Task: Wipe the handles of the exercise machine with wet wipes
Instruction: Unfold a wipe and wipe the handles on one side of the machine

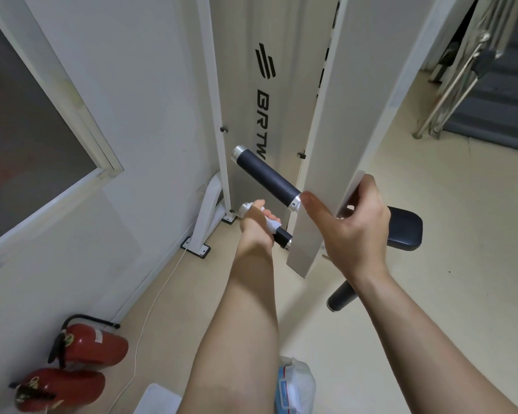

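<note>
A white exercise machine arm (323, 162) carries two black handles with silver end caps. The upper handle (266, 177) is bare. My left hand (256, 225) is wrapped around the lower handle (281, 236), pressing a white wet wipe (271, 224) against it. My right hand (353, 228) grips the edge of the white arm, thumb on its front face, fingers behind it.
A black padded seat (405, 228) and a black foot roller (340, 297) sit behind the arm. Two red fire extinguishers (84, 348) lie on the floor at lower left beside a white cable (150, 312). A wet wipe pack (295, 386) lies below. A stair railing (455, 70) stands at upper right.
</note>
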Demonstrator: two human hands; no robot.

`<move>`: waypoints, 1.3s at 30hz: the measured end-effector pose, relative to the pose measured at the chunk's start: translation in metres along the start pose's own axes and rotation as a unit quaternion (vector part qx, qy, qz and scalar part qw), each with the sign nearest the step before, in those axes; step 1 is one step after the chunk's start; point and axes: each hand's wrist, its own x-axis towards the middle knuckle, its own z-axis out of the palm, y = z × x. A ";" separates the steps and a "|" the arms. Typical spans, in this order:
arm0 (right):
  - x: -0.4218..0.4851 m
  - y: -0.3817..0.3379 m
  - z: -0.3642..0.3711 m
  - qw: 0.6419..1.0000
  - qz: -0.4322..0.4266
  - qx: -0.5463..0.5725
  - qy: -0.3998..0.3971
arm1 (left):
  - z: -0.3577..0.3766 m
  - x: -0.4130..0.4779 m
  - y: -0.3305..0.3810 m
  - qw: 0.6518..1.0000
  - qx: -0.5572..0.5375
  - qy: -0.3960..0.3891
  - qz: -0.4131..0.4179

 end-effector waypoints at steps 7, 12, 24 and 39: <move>-0.004 -0.003 0.003 1.000 0.004 -0.007 0.008 | -0.013 -0.008 -0.006 0.993 -0.082 -0.082 -0.006; -0.008 -0.002 -0.001 1.000 -0.003 -0.006 0.001 | -0.032 -0.025 -0.037 0.965 -0.150 -0.217 -0.012; -0.016 -0.007 -0.001 1.000 -0.004 -0.018 -0.002 | -0.028 -0.014 -0.042 0.994 0.026 -0.089 -0.060; -0.023 -0.018 -0.002 1.000 0.007 0.003 0.001 | -0.024 -0.005 -0.002 0.998 0.028 0.032 -0.042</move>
